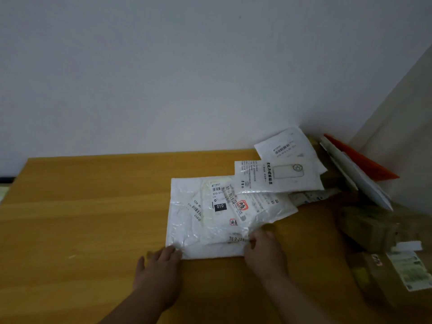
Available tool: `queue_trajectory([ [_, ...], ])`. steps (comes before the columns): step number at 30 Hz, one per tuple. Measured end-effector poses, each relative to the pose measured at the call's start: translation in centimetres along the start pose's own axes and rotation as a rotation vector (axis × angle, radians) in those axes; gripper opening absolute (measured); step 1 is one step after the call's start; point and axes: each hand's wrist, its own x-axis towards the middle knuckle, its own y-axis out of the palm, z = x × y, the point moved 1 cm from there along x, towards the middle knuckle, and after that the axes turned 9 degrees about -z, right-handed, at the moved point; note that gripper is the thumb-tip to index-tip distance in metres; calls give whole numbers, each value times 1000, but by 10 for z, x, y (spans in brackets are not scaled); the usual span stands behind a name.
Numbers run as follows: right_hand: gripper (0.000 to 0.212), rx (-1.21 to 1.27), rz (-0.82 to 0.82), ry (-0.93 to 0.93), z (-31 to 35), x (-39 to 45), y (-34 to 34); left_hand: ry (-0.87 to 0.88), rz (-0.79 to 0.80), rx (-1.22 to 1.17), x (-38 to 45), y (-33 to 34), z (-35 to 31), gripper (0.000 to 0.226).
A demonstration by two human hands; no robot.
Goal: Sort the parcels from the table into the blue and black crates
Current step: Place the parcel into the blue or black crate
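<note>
A plain pale grey-white wall (pixel 187 73) fills the upper half of the view, unmarked but for a tiny dark speck high up. It meets a second, beige-toned wall (pixel 397 127) on the right, forming a corner. Below them lies a wooden tabletop (pixel 88 206) of warm orange-yellow grain, its far edge set against the wall; the light is dim and even.

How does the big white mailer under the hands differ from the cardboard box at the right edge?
The white mailer is a flat, crinkled plastic bag; the cardboard box is brown and stiff. The mailer lies mid-table, with the left hand and right hand at its near edge; the box sits untouched. Both carry printed labels.
</note>
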Motion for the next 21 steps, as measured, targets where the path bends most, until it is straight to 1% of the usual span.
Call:
queue_trajectory([
  [3, 8, 63, -106, 17, 12, -7, 1, -52, 23, -10, -19, 6, 18, 58],
  [5, 12, 75, -123, 15, 22, -13, 0, -68, 29, 0, -28, 7, 34, 59],
  [7, 12, 27, -130, -70, 34, -18, -2, -71, 28, 26, -33, 6, 51, 60],
  [9, 12, -40, -116, -206, 52, -24, -1, -73, 35, 53, -32, 5, 67, 59],
  [11, 5, -85, -69, -305, 73, -31, 4, -83, 37, 78, -29, 1, 86, 59],
  [12, 8, -102, -40, -331, 84, -36, 9, -89, 36, 96, -27, -1, 97, 60],
  [14, 27, -139, 32, -383, 105, -46, 21, -114, 39, 120, -24, -6, 121, 61],
  [16, 36, -181, 102, -433, 124, -59, 35, -145, 51, 134, -22, -8, 149, 63],
  [18, 44, -225, 207, -443, 139, -73, 52, -192, 51, 129, -19, -11, 177, 65],
  [19, 49, -244, 271, -426, 145, -80, 60, -227, 38, 94, -17, -12, 190, 65],
  [21, 60, -274, 364, -368, 154, -89, 72, -339, 1, -50, -15, -13, 208, 66],
])
